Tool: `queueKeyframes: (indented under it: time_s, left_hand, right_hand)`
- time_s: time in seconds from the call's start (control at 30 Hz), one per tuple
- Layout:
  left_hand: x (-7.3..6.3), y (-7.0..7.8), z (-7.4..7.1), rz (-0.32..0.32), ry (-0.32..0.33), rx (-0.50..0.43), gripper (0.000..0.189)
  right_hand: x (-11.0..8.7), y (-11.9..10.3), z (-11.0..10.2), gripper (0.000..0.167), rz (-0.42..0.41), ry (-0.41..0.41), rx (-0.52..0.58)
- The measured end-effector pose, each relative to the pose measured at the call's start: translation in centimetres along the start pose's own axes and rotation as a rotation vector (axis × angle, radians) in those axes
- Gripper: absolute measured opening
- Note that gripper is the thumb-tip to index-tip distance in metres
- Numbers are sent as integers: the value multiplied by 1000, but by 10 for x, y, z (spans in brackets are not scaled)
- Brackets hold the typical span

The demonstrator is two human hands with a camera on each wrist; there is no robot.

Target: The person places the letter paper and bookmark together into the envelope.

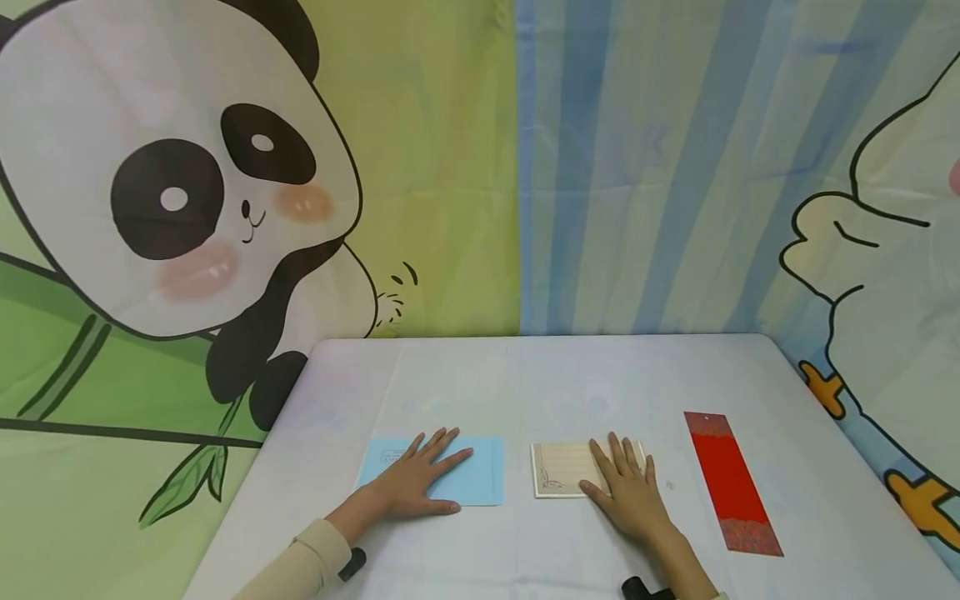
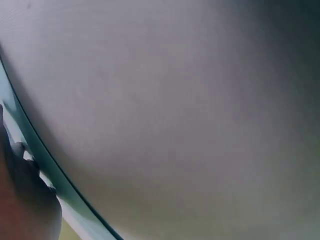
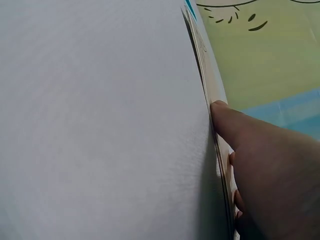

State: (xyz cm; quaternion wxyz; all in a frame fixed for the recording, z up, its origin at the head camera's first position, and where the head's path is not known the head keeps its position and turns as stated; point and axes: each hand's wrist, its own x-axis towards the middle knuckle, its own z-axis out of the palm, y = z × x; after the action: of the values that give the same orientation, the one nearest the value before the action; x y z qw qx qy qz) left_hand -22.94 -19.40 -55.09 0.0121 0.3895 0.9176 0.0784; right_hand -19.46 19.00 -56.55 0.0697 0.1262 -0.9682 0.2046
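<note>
My left hand (image 1: 416, 483) lies with its fingers spread over a flat light blue booklet (image 1: 483, 471), covering its middle and lower left. Small printed text shows near the booklet's upper left. To the right, my right hand (image 1: 630, 492) rests with straight fingers on the right part of a cream notepad (image 1: 558, 467), which has ruled lines and a corner ornament. In the right wrist view, the thumb (image 3: 227, 120) is at the edge of the notepad's stacked sheets (image 3: 204, 65). The left wrist view catches the booklet's edge (image 2: 55, 170) beside the dark, blurred hand (image 2: 30, 210).
A long red strip (image 1: 731, 475) with patterned ends lies slanted on the white table (image 1: 585, 383), right of the right hand. Cartoon-printed cloth (image 1: 450, 167) stands behind the table and along its sides. Dark wrist devices (image 1: 352, 564) sit under both forearms.
</note>
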Motion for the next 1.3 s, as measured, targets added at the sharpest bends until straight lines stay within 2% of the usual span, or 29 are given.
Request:
queueKeyframes:
  time_s: [0.17, 0.27, 0.5, 0.77, 1.07, 1.3]
  left_hand:
    - [-2, -3, 3, -4, 28, 24, 87]
    - [0, -2, 5, -12, 29, 30, 87]
    - [11, 8, 5, -49, 32, 28, 88]
    - [14, 12, 9, -58, 20, 39, 87]
    - [15, 12, 3, -27, -5, 44, 84]
    - [15, 10, 4, -6, -3, 57, 81]
  right_hand:
    - [0, 1, -1, 71, 23, 12, 61]
    - [-3, 5, -4, 72, 63, 49, 91]
    - [-14, 17, -7, 74, 103, 126, 112]
    - [-13, 16, -8, 77, 112, 116, 129]
    - [-11, 14, -10, 74, 126, 83, 127]
    - [-11, 14, -9, 73, 119, 101, 127]
